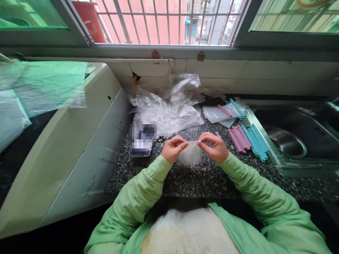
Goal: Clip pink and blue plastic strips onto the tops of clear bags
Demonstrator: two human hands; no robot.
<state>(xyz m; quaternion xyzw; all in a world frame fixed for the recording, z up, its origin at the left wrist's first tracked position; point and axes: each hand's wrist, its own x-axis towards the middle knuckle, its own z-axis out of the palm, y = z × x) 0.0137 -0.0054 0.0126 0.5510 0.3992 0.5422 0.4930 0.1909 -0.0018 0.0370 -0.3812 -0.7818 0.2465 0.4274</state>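
Over a speckled granite counter (pixel 201 176), both my hands pinch the top edge of a small clear plastic bag (pixel 190 153). My left hand (pixel 173 148) grips its left corner and my right hand (pixel 215 146) grips its right corner. The bag hangs between them with something pale inside. Just right of my right hand lie several pink sealing clips (pixel 239 138) and blue sealing clips (pixel 256 141) in a row.
A heap of crumpled clear plastic bags (pixel 169 106) lies at the back. More bags with a pink and a blue clip (pixel 227 112) sit behind. A phone (pixel 142 140) rests at left. A steel sink (pixel 293 137) is at right, a white appliance (pixel 79 148) at left.
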